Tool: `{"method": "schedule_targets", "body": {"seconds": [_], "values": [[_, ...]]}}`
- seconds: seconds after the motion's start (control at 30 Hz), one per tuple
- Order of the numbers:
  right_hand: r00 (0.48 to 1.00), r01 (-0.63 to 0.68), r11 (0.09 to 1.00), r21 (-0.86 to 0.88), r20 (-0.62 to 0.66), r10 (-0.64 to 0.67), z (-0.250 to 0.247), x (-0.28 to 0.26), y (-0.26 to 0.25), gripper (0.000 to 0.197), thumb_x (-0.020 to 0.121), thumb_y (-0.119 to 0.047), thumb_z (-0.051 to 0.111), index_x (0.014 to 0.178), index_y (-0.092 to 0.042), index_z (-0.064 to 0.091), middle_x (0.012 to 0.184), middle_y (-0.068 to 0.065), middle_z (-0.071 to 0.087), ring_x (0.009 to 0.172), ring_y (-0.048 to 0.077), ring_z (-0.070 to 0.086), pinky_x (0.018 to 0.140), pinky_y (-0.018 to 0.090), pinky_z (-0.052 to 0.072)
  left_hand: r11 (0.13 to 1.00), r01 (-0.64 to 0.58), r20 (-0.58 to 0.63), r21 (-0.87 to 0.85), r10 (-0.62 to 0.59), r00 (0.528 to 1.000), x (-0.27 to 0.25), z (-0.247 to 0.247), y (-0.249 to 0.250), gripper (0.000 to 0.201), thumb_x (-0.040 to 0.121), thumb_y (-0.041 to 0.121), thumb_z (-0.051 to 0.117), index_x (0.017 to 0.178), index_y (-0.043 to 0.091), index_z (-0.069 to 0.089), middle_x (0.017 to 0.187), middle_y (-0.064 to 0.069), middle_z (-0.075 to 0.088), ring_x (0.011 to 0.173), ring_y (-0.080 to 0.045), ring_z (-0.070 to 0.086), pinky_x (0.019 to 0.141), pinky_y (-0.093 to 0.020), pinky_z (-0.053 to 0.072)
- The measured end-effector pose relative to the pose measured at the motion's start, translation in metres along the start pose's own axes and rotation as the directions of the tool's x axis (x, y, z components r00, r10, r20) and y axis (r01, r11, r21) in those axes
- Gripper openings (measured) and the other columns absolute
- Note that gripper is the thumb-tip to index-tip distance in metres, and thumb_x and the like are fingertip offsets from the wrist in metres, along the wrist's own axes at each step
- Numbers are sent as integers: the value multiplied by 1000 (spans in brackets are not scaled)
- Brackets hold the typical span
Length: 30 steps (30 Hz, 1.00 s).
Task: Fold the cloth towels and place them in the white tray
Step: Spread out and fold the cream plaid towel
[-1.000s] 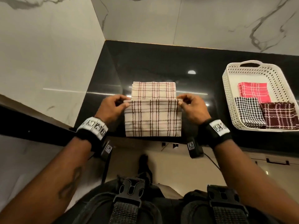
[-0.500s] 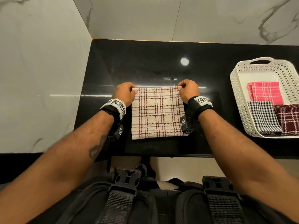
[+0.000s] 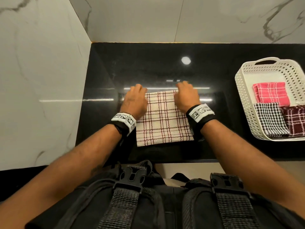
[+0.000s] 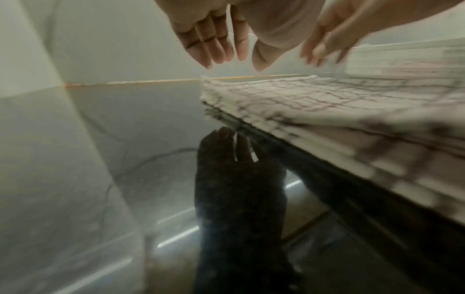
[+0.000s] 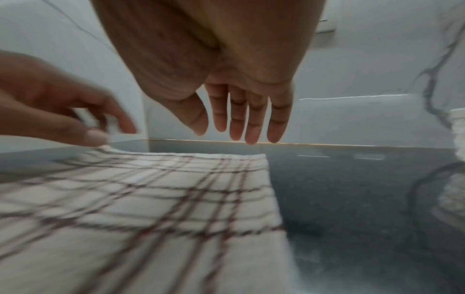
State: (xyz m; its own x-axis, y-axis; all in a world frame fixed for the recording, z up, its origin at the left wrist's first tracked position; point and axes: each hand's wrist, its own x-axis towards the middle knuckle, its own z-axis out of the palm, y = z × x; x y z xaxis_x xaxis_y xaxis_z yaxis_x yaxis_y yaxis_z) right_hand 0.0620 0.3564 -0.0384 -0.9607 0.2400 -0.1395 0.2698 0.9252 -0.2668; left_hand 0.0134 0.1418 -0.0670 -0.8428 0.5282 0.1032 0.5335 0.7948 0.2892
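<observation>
A cream towel with dark red checks (image 3: 163,119) lies folded flat on the black counter (image 3: 148,66), close to its front edge. My left hand (image 3: 134,100) is over the towel's far left corner and my right hand (image 3: 187,95) over the far right corner. In the left wrist view the left hand's fingers (image 4: 216,47) hang straight just above the towel's edge (image 4: 314,103), holding nothing. The right wrist view shows the right hand's fingers (image 5: 247,117) equally loose above the towel (image 5: 156,199). The white perforated tray (image 3: 244,104) stands at the right.
The tray holds three folded towels: a pink one (image 3: 270,94) at the back, a black-and-white checked one (image 3: 269,119) and a maroon one (image 3: 295,119) in front. Marble walls close in the counter at the left and the back.
Both hands carried the towel's near edge over to the far edge, folding it in half. They have now let go of the corners and opened above them.
</observation>
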Motion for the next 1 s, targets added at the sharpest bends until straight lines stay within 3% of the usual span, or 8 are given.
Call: {"method": "schedule_targets", "body": {"seconds": [0.1, 0.2, 0.3, 0.43, 0.67, 0.8, 0.93, 1.0], "values": [[952, 181, 982, 46, 241, -186, 19, -25, -21, 57, 98, -29, 49, 151, -15, 32, 159, 9, 28, 147, 30, 25, 119, 54, 22, 967, -250, 259, 45, 230, 938, -13, 11, 20, 57, 100, 38, 40, 152, 15, 31, 159, -6, 30, 146, -25, 28, 121, -47, 24], [868, 241, 967, -81, 465, -177, 40, -39, -8, 76, 101, -52, 31, 157, -19, -8, 163, 2, -20, 151, 23, -16, 121, 54, -7, 952, -248, 426, 181, 151, 892, -34, 25, 15, 70, 101, 55, 16, 159, 17, 3, 167, -5, -1, 153, -23, -2, 124, -47, 6], [874, 147, 976, -162, 483, -52, 35, -45, 27, 91, 92, -74, 15, 153, -17, -22, 156, 3, -33, 146, 21, -28, 118, 56, -15, 968, -131, 405, 213, 34, 914, -53, 22, -2, 78, 98, 64, 7, 158, 16, -7, 165, -4, -13, 152, -20, -14, 124, -47, -2], [892, 60, 973, -221, 449, 47, 18, -51, 44, 91, 94, -70, 20, 155, -11, -14, 161, 9, -26, 148, 25, -25, 118, 57, -15, 973, -68, 422, 222, -33, 906, -66, 7, -14, 79, 98, 62, 10, 157, 13, -9, 164, -6, -17, 151, -21, -19, 123, -47, -7], [826, 315, 942, -113, 522, -213, 43, -89, -9, 73, 102, -54, 18, 156, -17, -15, 160, 3, -27, 149, 22, -22, 118, 53, -15, 960, -196, 495, 199, 74, 866, -68, 14, 37, 73, 101, 53, 17, 158, 14, -7, 165, -8, -16, 152, -20, -15, 124, -47, -4], [852, 218, 963, -158, 511, -109, 33, -100, 35, 77, 100, -56, 21, 155, -18, -18, 160, 4, -28, 148, 23, -24, 116, 57, -18, 962, -134, 490, 237, 1, 872, -99, 11, 13, 75, 100, 58, 12, 156, 14, -12, 162, -5, -22, 151, -19, -18, 123, -45, -8], [886, 59, 951, -303, 454, 90, 20, -105, 54, 80, 95, -43, 38, 158, -7, 3, 165, 14, -6, 151, 31, -13, 115, 61, -16, 962, -96, 537, 254, -59, 841, -108, -5, 16, 76, 99, 49, 21, 157, 11, -7, 164, -7, -17, 152, -20, -16, 124, -46, -6], [929, 54, 969, -242, 367, 40, 20, -107, 34, 76, 91, -29, 43, 155, -2, 11, 164, 20, 0, 151, 35, -9, 115, 62, -11, 978, -75, 486, 193, -29, 873, -98, -9, 36, 75, 96, 41, 27, 158, 9, 1, 166, -10, -8, 153, -22, -8, 124, -46, -2]]}}
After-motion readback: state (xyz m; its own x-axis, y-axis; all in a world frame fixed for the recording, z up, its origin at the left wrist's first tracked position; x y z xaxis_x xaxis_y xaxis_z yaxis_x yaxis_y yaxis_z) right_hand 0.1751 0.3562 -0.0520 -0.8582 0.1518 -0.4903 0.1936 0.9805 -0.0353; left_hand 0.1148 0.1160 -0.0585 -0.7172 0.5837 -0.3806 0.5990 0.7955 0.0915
